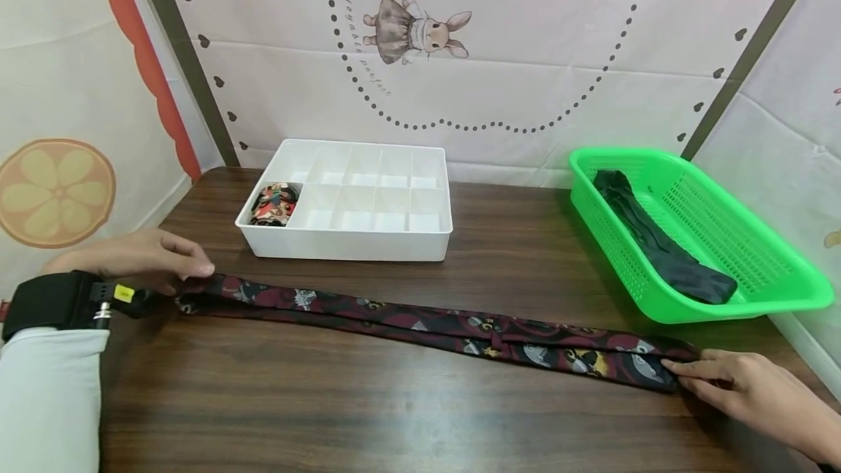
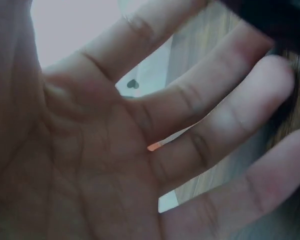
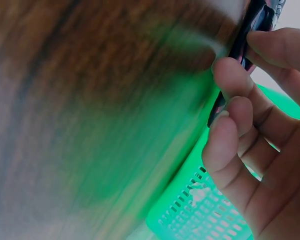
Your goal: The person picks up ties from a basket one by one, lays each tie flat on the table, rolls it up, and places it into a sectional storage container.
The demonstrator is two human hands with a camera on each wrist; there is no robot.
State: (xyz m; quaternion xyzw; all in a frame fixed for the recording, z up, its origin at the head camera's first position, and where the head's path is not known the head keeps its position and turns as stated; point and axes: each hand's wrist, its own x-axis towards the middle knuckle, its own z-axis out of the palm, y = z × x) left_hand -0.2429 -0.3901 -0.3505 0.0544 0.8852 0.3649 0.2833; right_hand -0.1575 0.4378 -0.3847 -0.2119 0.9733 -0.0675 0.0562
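Note:
A dark necktie [image 1: 407, 320] with a maroon, grey and gold pattern lies stretched across the table, folded lengthwise into layers, its keeper loop facing up. My left hand [image 1: 147, 258] pinches its left end between thumb and fingertips. In the left wrist view, the other fingers of that hand [image 2: 155, 135] spread apart, and only a dark edge of cloth shows at the top right. At the opposite end, my right hand [image 1: 755, 389] pinches the tie's right end. The right wrist view shows thumb and index finger on the dark cloth [image 3: 257, 22].
Behind the tie stands a white divided box [image 1: 348, 247], with a rolled patterned cloth [image 1: 274, 204] in its front left compartment. A green basket [image 1: 742, 203] at the back right holds a folded black cloth [image 1: 657, 239]. Printed cloth walls border the brown wooden table [image 1: 368, 414].

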